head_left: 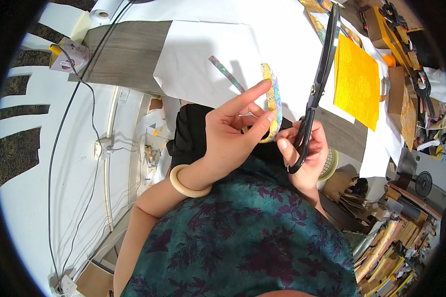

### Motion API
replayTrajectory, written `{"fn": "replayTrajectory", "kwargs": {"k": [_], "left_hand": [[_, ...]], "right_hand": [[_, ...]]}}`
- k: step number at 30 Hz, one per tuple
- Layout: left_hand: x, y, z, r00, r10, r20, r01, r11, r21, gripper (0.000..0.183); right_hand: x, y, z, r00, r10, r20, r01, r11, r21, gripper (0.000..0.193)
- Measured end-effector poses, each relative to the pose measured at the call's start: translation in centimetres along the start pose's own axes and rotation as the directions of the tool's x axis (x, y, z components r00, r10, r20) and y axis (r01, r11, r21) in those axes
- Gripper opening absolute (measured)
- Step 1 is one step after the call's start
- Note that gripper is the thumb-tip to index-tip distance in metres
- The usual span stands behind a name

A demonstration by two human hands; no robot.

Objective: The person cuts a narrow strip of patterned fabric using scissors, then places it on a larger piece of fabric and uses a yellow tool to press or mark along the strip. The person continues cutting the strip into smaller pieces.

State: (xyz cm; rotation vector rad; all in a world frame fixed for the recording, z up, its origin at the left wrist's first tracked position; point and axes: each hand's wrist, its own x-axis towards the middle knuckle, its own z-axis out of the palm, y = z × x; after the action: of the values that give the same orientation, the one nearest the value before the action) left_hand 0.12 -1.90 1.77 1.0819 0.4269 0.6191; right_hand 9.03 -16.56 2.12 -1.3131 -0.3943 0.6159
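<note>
Grey wood-grain counter [126, 54], partly covered by smooth white paper [198, 54]; crowded shelving to the right. Work held up in front of the body, over the lap near the counter's edge.

Left hand [230, 126]: fingers closed on a narrow patterned strip [277, 96], index and thumb both against it. Strip bends into a slim upright loop, yellow on 1 side, pale blue on the other. Teal patterned length [225, 73] juts out beyond the same hand; cannot tell whether it joins the loop.

Right hand [312, 153]: fingers wrapped around the handles of black scissors [323, 64], long blades pointing up and away, looking closed. Thumb close to the loop's lower end; contact unclear.

Step in hand, by my reading: handling and shaping the strip, with the scissors parked in the grip. Next move would seem to call for a light pinch that keeps the loop uncreased, and blade tips kept clear.

Textures: strip thin, flexible, paper- or cloth-like. Scissors rigid, dull black. Yellow sheet [357, 81] at right, embossed-looking, with round motifs. Cream bangle [177, 184] on left wrist, smooth and thick.
</note>
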Motion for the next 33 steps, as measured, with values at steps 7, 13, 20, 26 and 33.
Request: {"fn": "replayTrajectory", "kwargs": {"k": [7,13,20,26,33], "left_hand": [[0.6,-0.3,-0.8,0.995,0.083,0.056,-0.086,0.994,0.065,0.031],[1.2,0.6,-3.7,0.984,0.114,-0.140,-0.116,0.993,-0.008,0.021],[-0.1,3.6,-11.1,0.914,0.243,-0.324,-0.224,0.970,0.094,0.027],[-2.1,4.6,-12.7,0.821,0.371,-0.434,-0.277,0.923,0.266,0.035],[-0.8,5.9,-12.0,0.870,0.361,-0.337,-0.331,0.933,0.145,0.038]], "right_hand": [[0.3,1.2,-0.2,1.000,-0.019,0.021,0.018,0.997,0.077,0.040],[8.5,-1.5,-5.4,0.996,-0.081,-0.031,0.037,0.715,-0.698,0.032],[14.1,-1.5,-7.7,0.918,-0.266,0.295,0.347,0.176,-0.921,0.036],[10.8,-2.6,-0.8,0.872,-0.214,0.440,0.474,0.150,-0.867,0.024],[8.4,3.5,5.3,0.847,-0.161,0.506,0.531,0.240,-0.813,0.014]]}}
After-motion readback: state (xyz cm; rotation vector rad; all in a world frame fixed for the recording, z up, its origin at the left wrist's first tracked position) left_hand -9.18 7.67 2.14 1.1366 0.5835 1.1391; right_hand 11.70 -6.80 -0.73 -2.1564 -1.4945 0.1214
